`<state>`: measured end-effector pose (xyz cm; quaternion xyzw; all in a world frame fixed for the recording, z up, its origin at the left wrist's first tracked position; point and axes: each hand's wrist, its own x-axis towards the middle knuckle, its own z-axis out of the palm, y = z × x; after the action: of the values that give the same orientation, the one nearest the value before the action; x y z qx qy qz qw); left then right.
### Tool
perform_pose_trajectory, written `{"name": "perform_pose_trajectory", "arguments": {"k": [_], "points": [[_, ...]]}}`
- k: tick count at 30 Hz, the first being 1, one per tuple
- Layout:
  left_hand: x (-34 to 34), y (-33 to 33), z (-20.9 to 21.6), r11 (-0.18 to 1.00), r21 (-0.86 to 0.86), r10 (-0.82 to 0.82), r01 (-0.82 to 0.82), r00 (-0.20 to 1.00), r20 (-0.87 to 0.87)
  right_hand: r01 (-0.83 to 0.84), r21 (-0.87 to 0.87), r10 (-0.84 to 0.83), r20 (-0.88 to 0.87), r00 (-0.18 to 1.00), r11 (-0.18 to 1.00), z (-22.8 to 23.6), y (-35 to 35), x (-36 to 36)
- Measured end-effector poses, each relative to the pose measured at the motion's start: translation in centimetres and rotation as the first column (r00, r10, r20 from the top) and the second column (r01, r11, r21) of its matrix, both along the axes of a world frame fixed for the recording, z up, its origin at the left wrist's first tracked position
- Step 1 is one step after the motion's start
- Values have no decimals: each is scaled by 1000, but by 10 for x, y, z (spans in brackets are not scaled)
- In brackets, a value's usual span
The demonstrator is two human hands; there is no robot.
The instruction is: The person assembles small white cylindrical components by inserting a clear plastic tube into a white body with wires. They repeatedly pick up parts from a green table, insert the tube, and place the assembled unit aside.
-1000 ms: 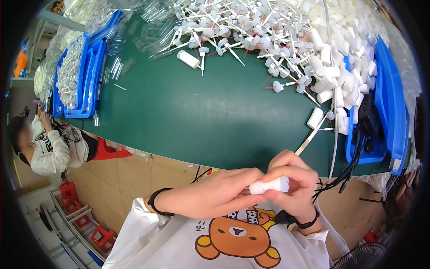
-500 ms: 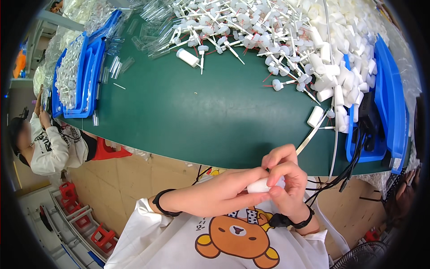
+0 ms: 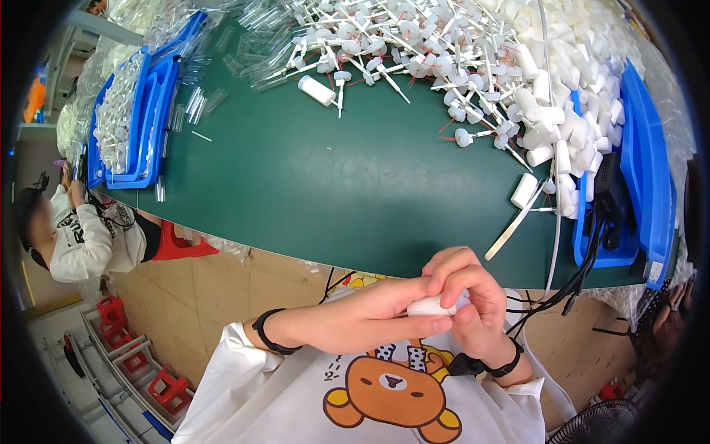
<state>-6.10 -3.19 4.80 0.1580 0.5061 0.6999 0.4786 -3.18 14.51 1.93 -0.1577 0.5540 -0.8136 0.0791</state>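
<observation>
Close to my body, below the near table edge, my left hand (image 3: 359, 317) wraps its thumb and fingers around a small white cylindrical bottle (image 3: 424, 305). My right hand (image 3: 473, 300) pinches the bottle's right end, where a bit of a translucent cap (image 3: 463, 299) shows between the fingers. Those fingers hide much of the joint, so how far the cap sits on cannot be seen. On the green table (image 3: 333, 192), a capped white bottle (image 3: 317, 91) lies at the far middle. Another white bottle (image 3: 523, 190) lies at the right, beside a pale flat strip (image 3: 510, 235).
Translucent caps with white stems and red tubes (image 3: 436, 55) heap at the back. White bottles (image 3: 580, 122) pile at the right by blue bins (image 3: 645, 177) and black cables (image 3: 592, 255). Clear tubes (image 3: 196, 105) lie left. A co-worker (image 3: 89, 237) sits at the far left.
My right fingers have shifted slightly left and down over the bottle, away from the strip's end. Both hands keep their hold. The table scene has shifted slightly in view.
</observation>
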Motion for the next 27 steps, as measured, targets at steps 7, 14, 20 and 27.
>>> {"name": "perform_pose_trajectory", "arguments": {"k": [7,14,20,27], "points": [[6,6,-4,998,46,36,-31,993,-114,-6,-45,4,-49,999,999,-4,-5,2],[27,3,-18,999,-27,-36,43,972,231,-38,-61,65,541,839,997,17,-13,33],[70,-2,-62,1000,14,12,-17,955,298,-111,-95,144,762,631,989,5,-13,60],[79,24,-85,950,-185,292,-252,926,239,17,124,-105,749,654,992,-33,-29,58]]}}
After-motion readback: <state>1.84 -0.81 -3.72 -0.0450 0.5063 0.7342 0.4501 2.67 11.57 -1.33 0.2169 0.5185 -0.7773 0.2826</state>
